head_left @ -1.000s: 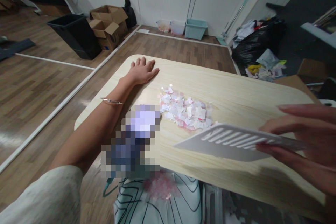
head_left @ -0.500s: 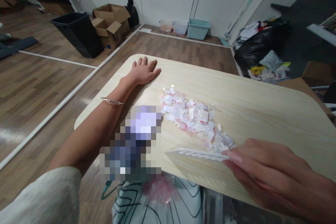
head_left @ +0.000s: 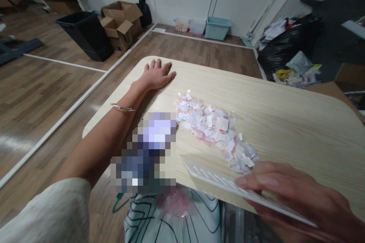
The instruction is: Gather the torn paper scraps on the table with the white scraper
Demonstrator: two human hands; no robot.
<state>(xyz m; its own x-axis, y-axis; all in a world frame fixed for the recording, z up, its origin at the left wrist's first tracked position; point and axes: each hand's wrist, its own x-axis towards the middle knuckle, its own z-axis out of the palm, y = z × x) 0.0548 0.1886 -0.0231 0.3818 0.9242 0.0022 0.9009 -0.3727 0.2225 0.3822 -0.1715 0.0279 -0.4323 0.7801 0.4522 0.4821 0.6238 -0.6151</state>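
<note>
My left hand [head_left: 159, 75] lies palm down on the pale wooden table [head_left: 285, 110], fingers spread, holding nothing. My right hand [head_left: 293, 188], somewhat blurred, pinches a thin white slotted plastic piece [head_left: 205, 176]; its exact kind I cannot make out. This piece is tilted over the table's near edge, just nearer to me than a heap of small torn paper scraps [head_left: 211, 121]. The scraps are white and pink and spread diagonally across the middle of the table. More pink scraps [head_left: 178, 202] lie on the patterned cloth over my lap.
A pixelated patch [head_left: 154, 140] hides something by my left forearm. Beyond the table stand a black bin [head_left: 85, 36], cardboard boxes [head_left: 122, 22] and a teal tub [head_left: 217, 28]. Black bags [head_left: 285, 49] lie at the right, near an open carton [head_left: 342, 83].
My right hand has turned and come slightly nearer to me, tilting the white piece so that more of its slotted face shows. The left hand stays in place. The view has shifted slightly.
</note>
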